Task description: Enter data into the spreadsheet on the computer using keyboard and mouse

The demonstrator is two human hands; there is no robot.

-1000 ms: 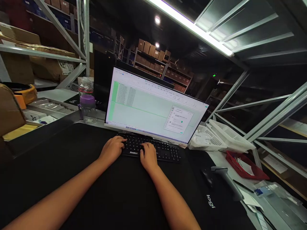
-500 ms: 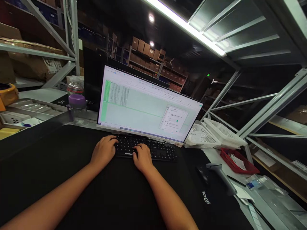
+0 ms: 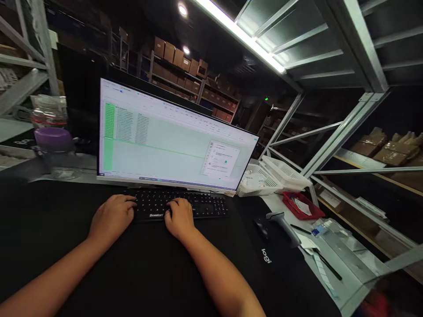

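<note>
A black keyboard (image 3: pixel 208 208) lies on a black desk mat (image 3: pixel 132 273), just below a monitor (image 3: pixel 165 149) whose screen shows a spreadsheet and a small pop-up window. My left hand (image 3: pixel 114 216) rests at the keyboard's left end, fingers stretched over the keys and holding nothing. Over the middle of the keyboard is my right hand (image 3: pixel 180 218), its fingers loosely bent and apart on the keys, also holding nothing. To the right of it a black mouse (image 3: pixel 261 229) sits on the mat, beside a grey barcode scanner (image 3: pixel 284 229).
A purple-lidded clear bottle (image 3: pixel 54 152) stands left of the monitor. White perforated baskets (image 3: pixel 257 180) and a red tray (image 3: pixel 302 204) are at the right. A metal shelf frame (image 3: pixel 333 136) rises there, and boxes (image 3: pixel 178 57) fill shelves behind.
The camera view has swung to the right, so the monitor, keyboard and both hands appear further left. Both hands remain on the keyboard in much the same places.
</note>
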